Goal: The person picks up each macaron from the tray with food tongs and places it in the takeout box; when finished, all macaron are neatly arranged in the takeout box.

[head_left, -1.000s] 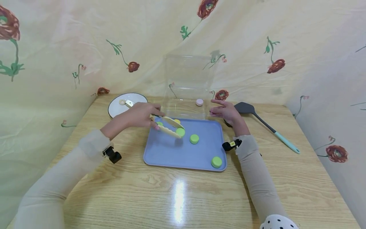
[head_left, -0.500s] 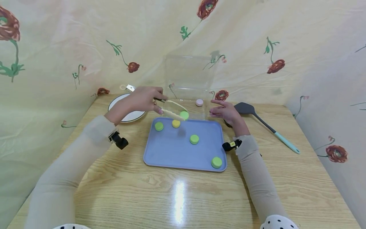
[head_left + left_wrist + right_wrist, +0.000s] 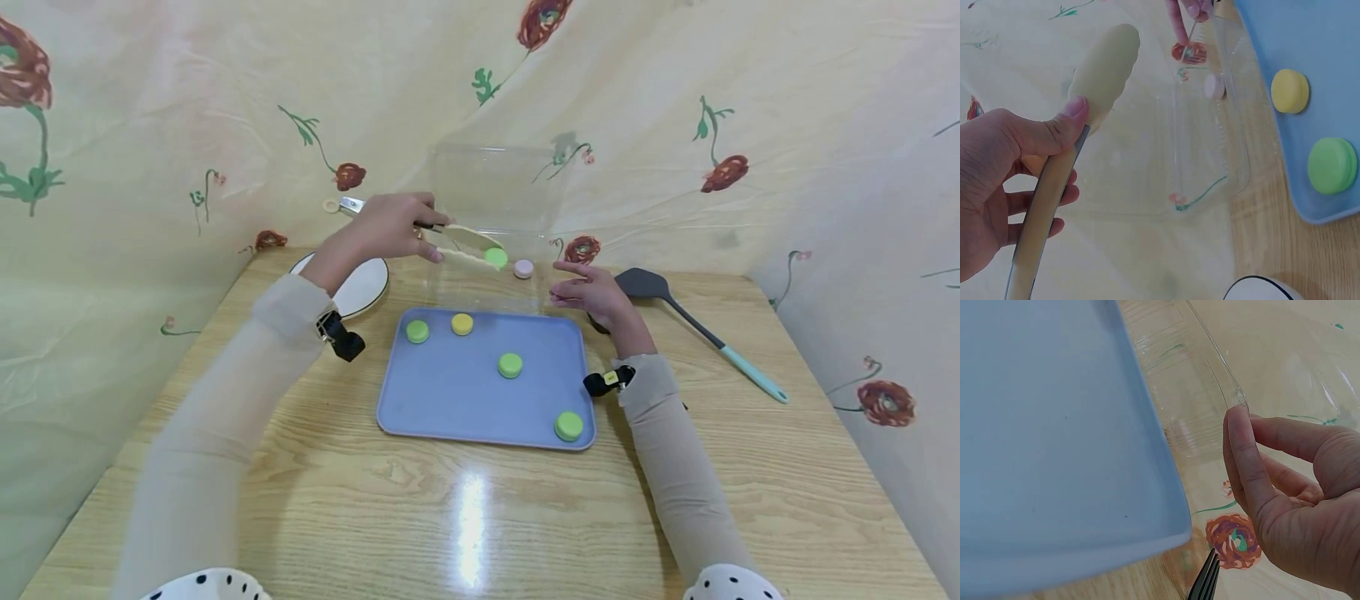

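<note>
The left hand grips the tongs, a green macaron caught between their tips over the clear box; the right hand pinches that box's rim at its right side. The step in hand looks like a transfer; the next move probably calls for lowering the macaron near the lilac macaron inside, then easing the squeeze. Nearer, the blue tray carries a yellow macaron by its far edge and three other green macarons: far-left corner, middle, near-right corner.
</note>
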### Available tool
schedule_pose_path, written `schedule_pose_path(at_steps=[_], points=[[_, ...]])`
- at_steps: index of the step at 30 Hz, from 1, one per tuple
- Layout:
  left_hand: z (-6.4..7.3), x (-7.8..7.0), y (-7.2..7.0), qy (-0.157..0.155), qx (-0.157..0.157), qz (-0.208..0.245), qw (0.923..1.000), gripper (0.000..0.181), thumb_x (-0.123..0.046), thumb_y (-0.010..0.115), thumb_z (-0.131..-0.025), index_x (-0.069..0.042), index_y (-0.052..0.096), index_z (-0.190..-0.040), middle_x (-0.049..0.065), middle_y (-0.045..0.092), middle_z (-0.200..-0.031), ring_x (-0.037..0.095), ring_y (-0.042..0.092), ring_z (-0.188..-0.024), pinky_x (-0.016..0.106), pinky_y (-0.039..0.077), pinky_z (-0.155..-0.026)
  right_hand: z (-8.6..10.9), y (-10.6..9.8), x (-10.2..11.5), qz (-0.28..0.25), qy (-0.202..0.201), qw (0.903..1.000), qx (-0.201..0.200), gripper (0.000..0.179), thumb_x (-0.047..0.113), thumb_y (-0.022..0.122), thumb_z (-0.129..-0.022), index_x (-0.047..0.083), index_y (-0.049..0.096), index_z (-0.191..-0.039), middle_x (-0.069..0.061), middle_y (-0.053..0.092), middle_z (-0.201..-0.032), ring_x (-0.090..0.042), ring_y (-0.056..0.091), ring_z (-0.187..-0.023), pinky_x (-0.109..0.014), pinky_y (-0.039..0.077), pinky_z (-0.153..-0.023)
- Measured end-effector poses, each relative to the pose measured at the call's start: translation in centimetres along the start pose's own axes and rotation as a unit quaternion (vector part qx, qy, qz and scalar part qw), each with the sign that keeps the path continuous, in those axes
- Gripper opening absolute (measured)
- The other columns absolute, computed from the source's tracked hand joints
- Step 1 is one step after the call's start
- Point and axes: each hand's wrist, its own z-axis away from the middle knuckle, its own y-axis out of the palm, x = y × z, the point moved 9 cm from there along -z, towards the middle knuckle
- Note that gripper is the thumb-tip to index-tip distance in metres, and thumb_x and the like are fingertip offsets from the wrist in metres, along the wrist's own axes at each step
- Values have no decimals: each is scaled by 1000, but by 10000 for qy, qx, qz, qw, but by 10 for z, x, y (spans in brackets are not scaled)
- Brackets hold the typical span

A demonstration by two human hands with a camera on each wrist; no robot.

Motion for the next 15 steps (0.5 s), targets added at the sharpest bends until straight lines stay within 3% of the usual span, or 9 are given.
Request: schedule_pose_path(at_steps=[6, 15], points=[[-14, 9, 0, -292, -284, 90, 9991, 65, -45, 82, -85, -18, 63, -141, 4, 53, -98, 19, 49, -80, 32, 29, -61, 0, -1, -1, -14, 5, 10000, 13, 62, 2, 60, -101, 7, 36, -158, -2, 75, -95, -11, 74, -85, -33, 59, -92], [-33, 19, 16, -566, -630, -5, 9964, 66, -47, 78, -88, -17, 60, -144, 7, 59, -108, 21, 49, -84, 31, 34, -60, 0, -1, 0, 64, -10, 10000, 32, 61, 4, 60, -101, 7, 36, -158, -3, 74, -97, -13, 75, -88, -36, 57, -96]])
